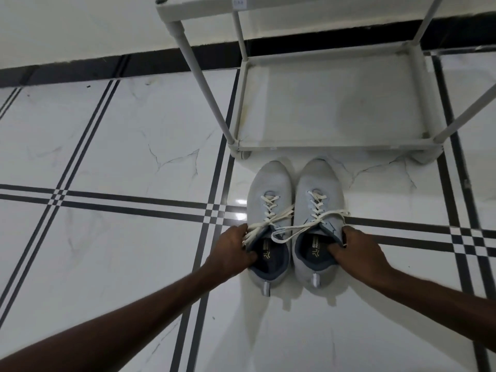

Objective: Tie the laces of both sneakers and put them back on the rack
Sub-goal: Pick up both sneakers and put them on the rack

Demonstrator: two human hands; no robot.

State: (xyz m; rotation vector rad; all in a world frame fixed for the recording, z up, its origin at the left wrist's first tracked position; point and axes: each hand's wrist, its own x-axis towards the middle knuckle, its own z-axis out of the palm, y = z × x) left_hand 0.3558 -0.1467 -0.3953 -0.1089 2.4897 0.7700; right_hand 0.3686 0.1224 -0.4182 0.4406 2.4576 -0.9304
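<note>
**Both hands at the heels of two untied sneakers**

Two bare forearms reached in from the near edge toward a pair of pale grey sneakers standing side by side on the tiled floor (107, 146), toes pointing away. At the left sneaker (269, 183) the left hand (233, 251) was closed on the outer collar, thumb tucked inside the dark opening and fingers wrapped over the outside edge, touching a loose lace end. At the right sneaker (320, 181) the right hand (358, 252) gripped the outer collar in the same way, thumb inside and fingers around the rim.

White laces (288, 226) lay untied on both shoes (one long end from the right sneaker looped across the gap and rested over the left one's opening). Each heel showed a small pale pull tab.

Just beyond the toes stood a white rack (322, 147), its low shelf bare and close to the floor, slim posts rising to an upper shelf at the far edge. Dark stripes crossed the white marble-patterned tiles, and a black band ran along the far wall.
</note>
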